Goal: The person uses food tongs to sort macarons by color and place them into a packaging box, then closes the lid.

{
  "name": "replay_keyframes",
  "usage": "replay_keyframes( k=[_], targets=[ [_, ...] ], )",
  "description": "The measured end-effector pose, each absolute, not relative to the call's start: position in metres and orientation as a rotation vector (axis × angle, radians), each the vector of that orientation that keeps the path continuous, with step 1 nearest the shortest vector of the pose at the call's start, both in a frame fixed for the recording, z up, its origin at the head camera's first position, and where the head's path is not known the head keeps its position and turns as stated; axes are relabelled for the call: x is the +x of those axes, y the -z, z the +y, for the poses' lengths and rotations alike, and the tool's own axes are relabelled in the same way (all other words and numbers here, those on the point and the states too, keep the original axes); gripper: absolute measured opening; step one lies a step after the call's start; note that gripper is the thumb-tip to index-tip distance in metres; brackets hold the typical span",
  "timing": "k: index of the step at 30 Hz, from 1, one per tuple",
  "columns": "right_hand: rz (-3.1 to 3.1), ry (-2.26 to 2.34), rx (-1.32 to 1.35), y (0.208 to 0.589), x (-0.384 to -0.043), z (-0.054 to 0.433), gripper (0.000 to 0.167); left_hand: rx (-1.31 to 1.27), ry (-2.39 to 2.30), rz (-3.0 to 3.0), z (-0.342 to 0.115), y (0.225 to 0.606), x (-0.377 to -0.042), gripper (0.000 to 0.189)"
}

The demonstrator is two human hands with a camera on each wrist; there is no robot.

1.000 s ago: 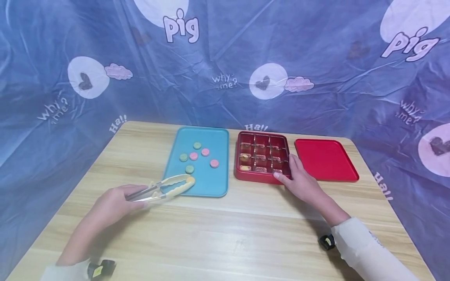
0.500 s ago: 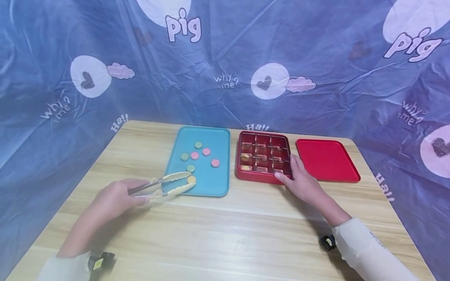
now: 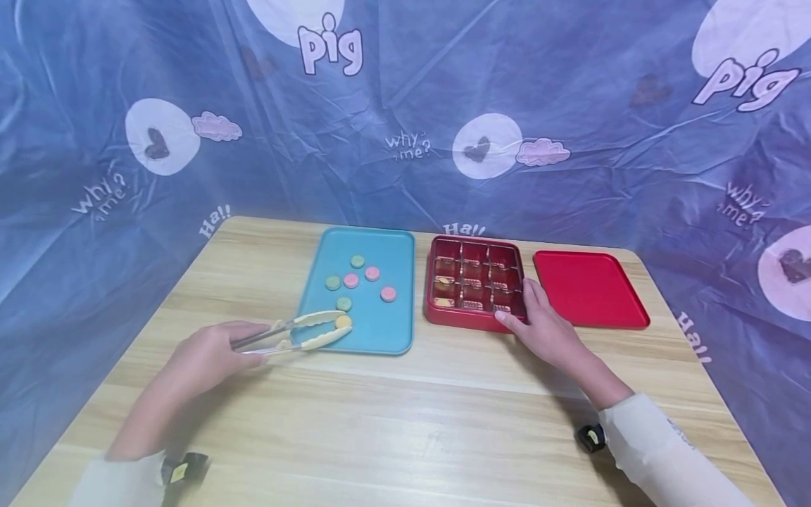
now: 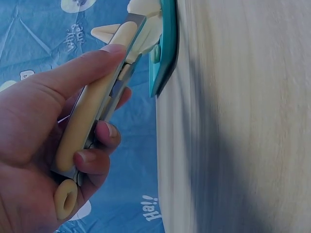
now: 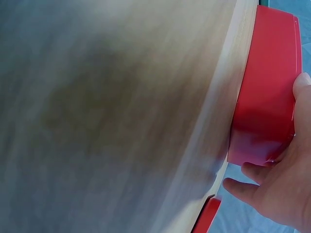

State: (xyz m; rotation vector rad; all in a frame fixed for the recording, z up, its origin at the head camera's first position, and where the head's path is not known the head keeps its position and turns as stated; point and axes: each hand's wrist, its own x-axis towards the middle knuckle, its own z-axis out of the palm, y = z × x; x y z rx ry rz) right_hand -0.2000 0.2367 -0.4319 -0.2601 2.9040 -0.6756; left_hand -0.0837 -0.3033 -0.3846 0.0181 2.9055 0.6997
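Between the tong tips, well out ahead of our left fingers, lies the yellow disc (image 3: 343, 322) on the near part of the blue tray (image 3: 386, 327); we cannot tell whether both tips touch it. Our left hand (image 3: 205, 355) grasps the tongs (image 3: 317, 319), thumb along one handle and fingers curled round the other side. We would do best to centre the disc, then squeeze evenly: a lopsided pinch could flip it. A green disc (image 3: 343, 304) sits just beyond the far tip, so we should close without nudging it. Well to the right of our left fingers, our right hand (image 3: 548, 327) holds the red box (image 3: 469, 320) by its near right corner; light pressure should steady it. Just right of those fingers lies the red lid (image 3: 589, 289).
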Motion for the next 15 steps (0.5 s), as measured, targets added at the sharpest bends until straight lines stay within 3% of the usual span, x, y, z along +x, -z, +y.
replay_keyframes(
  k=[15],
  targets=[
    [2.906,0.676,-0.263,0.4313,-0.2001,0.2362,0.112,0.02,-0.738,2.929,-0.3075,0.3907,-0.0832,0.067]
  ],
)
